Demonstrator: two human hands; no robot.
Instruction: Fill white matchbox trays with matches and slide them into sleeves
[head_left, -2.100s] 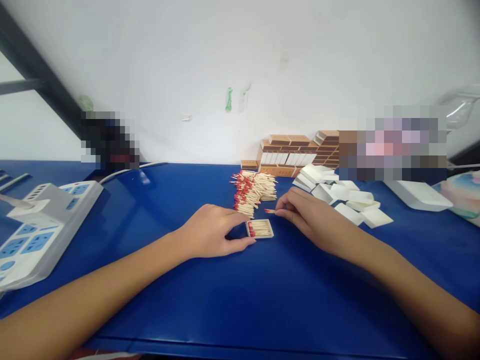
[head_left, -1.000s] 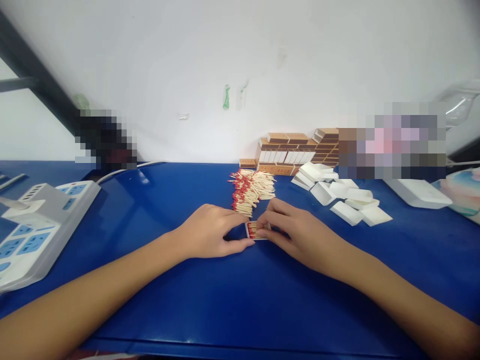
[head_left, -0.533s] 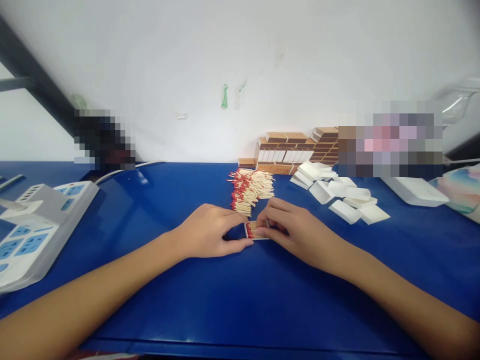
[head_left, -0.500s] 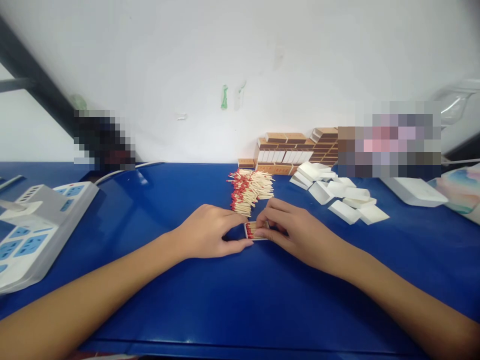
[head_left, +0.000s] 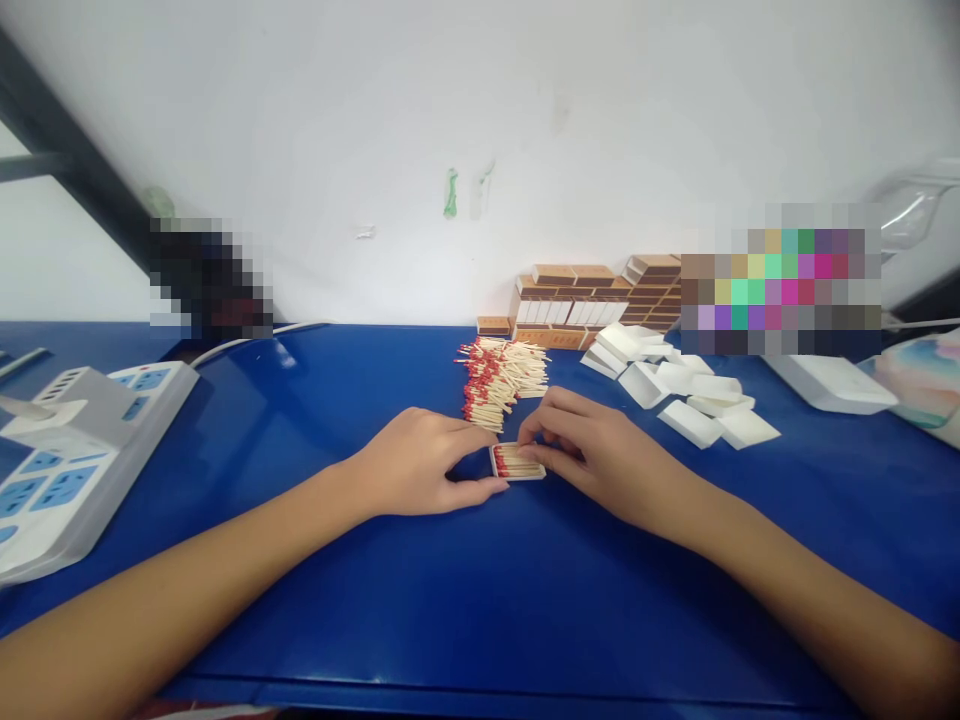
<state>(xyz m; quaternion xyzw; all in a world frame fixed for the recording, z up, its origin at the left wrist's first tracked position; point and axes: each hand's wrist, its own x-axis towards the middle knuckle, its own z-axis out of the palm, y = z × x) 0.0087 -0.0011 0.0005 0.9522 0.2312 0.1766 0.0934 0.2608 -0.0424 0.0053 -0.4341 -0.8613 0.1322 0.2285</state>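
Observation:
A small white matchbox tray (head_left: 519, 477) lies flat on the blue table, filled with red-tipped matches (head_left: 517, 462) in a row, heads to the left. My left hand (head_left: 424, 462) grips the tray's left end between thumb and fingers. Over the tray's right part is my right hand (head_left: 592, 448), thumb and fingertips pinched together at the matches; whether a match is between them cannot be made out. Just beyond the hands, a heap of loose matches (head_left: 501, 380) lies on the table, heads mostly to the left.
Several empty white trays (head_left: 688, 423) lie scattered at the right. Behind them, brown matchboxes (head_left: 571, 312) are stacked against the wall. A white power strip (head_left: 97, 500) sits at the left, and a white box (head_left: 829, 383) at the far right.
My right hand has shifted slightly up and right, uncovering more of the matches in the tray. My left hand has stayed at the tray's left end.

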